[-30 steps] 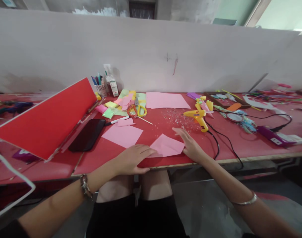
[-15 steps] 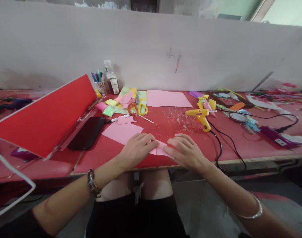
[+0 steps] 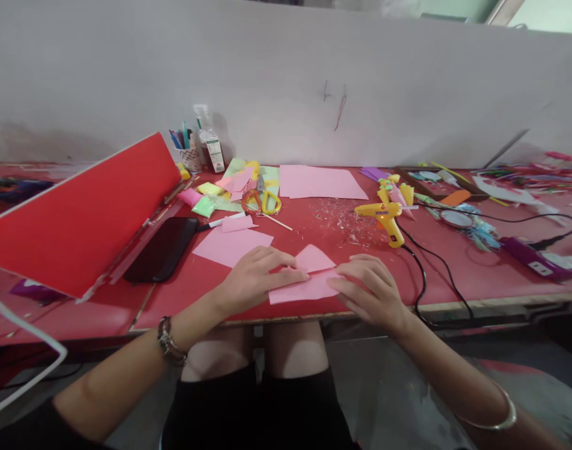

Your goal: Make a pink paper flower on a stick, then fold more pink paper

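A red desk [image 3: 314, 231] is carrying a folded pink paper [image 3: 304, 284] near its front edge. The left hand [image 3: 252, 278] is pressing flat on the paper's left end, fingers extended, while the right hand [image 3: 372, 294] is pressing likewise on its right end.

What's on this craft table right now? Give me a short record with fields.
left hand: pressing on the folded pink paper
right hand: flat on the same paper's right end
table: red, paper at its near edge
behind: pink sheet, scissors, yellow glue gun
left side: black phone, red board
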Demonstrator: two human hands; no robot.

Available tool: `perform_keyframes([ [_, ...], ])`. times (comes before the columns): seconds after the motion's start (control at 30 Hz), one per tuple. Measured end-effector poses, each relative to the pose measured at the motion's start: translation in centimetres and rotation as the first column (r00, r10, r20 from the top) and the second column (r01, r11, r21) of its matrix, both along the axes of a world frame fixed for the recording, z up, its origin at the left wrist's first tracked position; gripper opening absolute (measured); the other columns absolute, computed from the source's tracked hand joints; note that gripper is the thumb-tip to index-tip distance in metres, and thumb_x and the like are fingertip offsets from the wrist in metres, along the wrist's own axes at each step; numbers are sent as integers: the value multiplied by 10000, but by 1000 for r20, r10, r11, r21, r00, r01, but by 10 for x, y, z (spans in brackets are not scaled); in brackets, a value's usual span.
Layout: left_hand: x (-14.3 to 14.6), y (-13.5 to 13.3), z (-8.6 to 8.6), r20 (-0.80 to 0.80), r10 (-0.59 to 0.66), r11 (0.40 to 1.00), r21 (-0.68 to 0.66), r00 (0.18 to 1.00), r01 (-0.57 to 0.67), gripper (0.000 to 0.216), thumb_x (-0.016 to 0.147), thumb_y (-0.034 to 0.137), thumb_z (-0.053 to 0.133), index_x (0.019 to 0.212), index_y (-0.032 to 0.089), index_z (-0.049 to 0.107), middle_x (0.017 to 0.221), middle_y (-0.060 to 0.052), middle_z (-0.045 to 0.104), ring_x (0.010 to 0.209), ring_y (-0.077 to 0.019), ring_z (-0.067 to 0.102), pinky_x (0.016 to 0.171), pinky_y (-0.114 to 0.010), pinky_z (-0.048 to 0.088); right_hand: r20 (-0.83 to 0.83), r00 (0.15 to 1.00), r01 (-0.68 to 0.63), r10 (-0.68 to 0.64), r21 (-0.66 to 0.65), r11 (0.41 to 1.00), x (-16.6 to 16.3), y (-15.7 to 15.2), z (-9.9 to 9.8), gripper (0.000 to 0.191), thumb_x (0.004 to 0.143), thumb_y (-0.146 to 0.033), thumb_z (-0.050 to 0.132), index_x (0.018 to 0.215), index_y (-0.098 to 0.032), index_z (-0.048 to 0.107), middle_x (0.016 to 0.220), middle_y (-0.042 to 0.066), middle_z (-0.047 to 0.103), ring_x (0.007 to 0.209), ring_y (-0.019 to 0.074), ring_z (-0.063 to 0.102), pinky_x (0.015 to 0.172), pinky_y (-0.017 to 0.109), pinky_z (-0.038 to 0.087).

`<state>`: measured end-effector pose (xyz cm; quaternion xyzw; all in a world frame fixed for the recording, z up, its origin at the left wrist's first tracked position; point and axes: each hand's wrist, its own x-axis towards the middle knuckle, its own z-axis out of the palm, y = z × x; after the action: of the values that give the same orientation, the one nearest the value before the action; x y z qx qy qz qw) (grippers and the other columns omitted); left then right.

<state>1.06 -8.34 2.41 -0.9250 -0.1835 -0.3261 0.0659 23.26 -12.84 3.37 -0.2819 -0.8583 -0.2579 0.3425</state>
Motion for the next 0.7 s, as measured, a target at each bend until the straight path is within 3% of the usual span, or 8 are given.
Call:
perform_keyframes([
  [0.1,-3,9,-12,-162,-15,992,-127,987,-6,360,817,66,327,1072,225,525,929,-20,623,831,-120,541,709,-244,403,85,996,29,-31,32,999,0,2,-7,144,782,-106,465,764,-200,571,770,26,614,759,133,521,796,288,432],
  [0.17,-3,11,-17,-296,-25,974,-221,955,-43,373,794,94,390,1149,182,465,910,-30,630,803,-131,556,699,-251,413,124,992,28,-25,-21,999,0,4,-15,156,786,-116,449,746,-192,579,834,47,624,830,149,527,813,297,428],
  [0.27,0,5,-18,-388,0,953,-280,922,-118,380,771,179,486,1149,153,461,984,-51,613,878,-164,549,771,-294,411,177,983,5,41,-256,967,-1,7,-25,161,782,-151,432,791,-166,592,932,83,623,908,179,525,808,319,442],
  [0.37,4,-4,-16,-418,51,949,-263,907,-175,333,747,298,552,1048,155,533,1028,-58,595,919,-204,529,791,-341,407,177,980,15,88,-510,860,0,10,-31,240,762,-175,455,965,-125,572,944,94,624,869,184,544,759,317,472],
  [0.43,7,-7,-17,-431,71,947,-255,900,-197,342,728,323,582,1019,146,550,1007,-60,599,889,-208,531,759,-338,419,149,985,20,85,-593,805,2,11,-32,289,760,-183,464,1025,-116,558,955,99,619,859,186,548,743,313,478],
  [0.57,12,-8,-20,-399,93,924,-306,912,-228,293,724,236,603,1008,175,565,941,-35,608,841,-173,536,703,-285,421,63,995,-20,78,-637,771,3,13,-34,246,793,-182,434,962,-140,609,927,97,617,829,171,552,719,285,477],
  [0.7,14,-5,-22,-375,133,911,-318,917,-262,225,730,218,598,954,200,591,862,-14,617,788,-163,546,640,-274,391,-27,999,-44,35,-630,775,-1,14,-37,233,818,-213,419,860,-161,642,867,89,618,790,156,560,685,270,477],
])
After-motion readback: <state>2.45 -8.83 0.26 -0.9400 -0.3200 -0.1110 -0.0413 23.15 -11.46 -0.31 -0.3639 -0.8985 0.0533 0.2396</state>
